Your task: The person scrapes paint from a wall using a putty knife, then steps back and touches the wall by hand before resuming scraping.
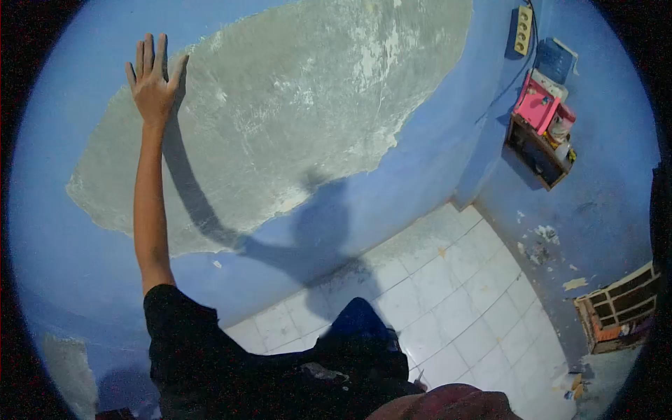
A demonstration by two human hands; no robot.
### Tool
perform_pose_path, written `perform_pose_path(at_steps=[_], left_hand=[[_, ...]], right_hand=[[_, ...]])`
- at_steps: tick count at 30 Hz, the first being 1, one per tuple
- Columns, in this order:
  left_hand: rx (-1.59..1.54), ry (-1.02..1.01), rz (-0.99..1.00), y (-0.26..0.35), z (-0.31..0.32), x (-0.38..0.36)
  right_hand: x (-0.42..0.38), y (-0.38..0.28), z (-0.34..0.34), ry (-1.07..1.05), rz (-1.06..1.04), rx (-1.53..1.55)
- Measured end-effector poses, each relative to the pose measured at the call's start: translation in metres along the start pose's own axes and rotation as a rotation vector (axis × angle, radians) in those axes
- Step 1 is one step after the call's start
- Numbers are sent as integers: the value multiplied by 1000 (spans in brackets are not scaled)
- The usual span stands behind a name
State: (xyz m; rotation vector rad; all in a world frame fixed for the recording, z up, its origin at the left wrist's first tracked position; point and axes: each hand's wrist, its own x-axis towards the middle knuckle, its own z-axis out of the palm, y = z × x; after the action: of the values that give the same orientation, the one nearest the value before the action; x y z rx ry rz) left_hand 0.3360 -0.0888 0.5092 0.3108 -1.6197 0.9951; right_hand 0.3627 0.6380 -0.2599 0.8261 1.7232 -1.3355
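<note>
My left hand (152, 87) is raised high on the wall, fingers spread and straight, palm toward the surface. It lies at the left upper edge of a bare grey patch (301, 126), where the blue paint (77, 91) has come away. White flecks and scrapes mark the grey plaster, and its rim is ragged. Nothing shows between my fingers. The bare forearm stretches up from a black sleeve (178, 315), and its shadow falls across the patch. My right hand is out of the picture.
White floor tiles (420, 287) meet the wall below. A small wooden wall shelf (535, 154) on the right holds a pink container (537, 106) and other items. Above it hangs a power strip (522, 31) with a cable. A wooden rack (616, 308) stands at lower right.
</note>
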Motion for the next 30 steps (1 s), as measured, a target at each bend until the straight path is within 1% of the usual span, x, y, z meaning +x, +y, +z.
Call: perform_pose_path(at_steps=[4,7,10,12,14,15,17,18,20,23,24,26,27,28,30], left_hand=[[79,176,-211,-5,3,-7],[117,202,-322,-4,-1,-8],[149,175,-363,-7,1,-7],[58,141,-259,-5,-4,-7],[81,49,-194,-7,-10,-10],[106,-8,-125,-12,-11,-15],[139,-126,10,-18,-16,-27],[113,-160,41,-20,-19,-35],[54,-226,102,-22,-26,-50],[2,-236,125,-26,-35,-63],[-10,-202,90,-26,-35,-65],[-35,-130,18,-24,-32,-65],[-17,-102,-14,-25,-31,-66],[1,-74,-45,-27,-29,-67],[19,-44,-84,-30,-29,-70]], right_hand=[[-2,-17,14,-8,-78,-22],[-6,-49,28,-11,-144,-9],[-4,-89,50,14,-222,55],[-1,-113,66,17,-277,105],[1,-121,77,-25,-322,130],[4,-124,81,-41,-345,149],[10,-124,88,-141,-447,96],[12,-121,90,-188,-492,73],[28,-107,96,-238,-976,-161],[40,-97,93,-236,-1447,-469],[41,-92,91,-285,-1309,-472],[33,-98,91,-370,-836,-355],[29,-101,91,-430,-496,-241],[21,-106,91,-420,-160,-118],[74,-62,87,-394,-453,-283]])
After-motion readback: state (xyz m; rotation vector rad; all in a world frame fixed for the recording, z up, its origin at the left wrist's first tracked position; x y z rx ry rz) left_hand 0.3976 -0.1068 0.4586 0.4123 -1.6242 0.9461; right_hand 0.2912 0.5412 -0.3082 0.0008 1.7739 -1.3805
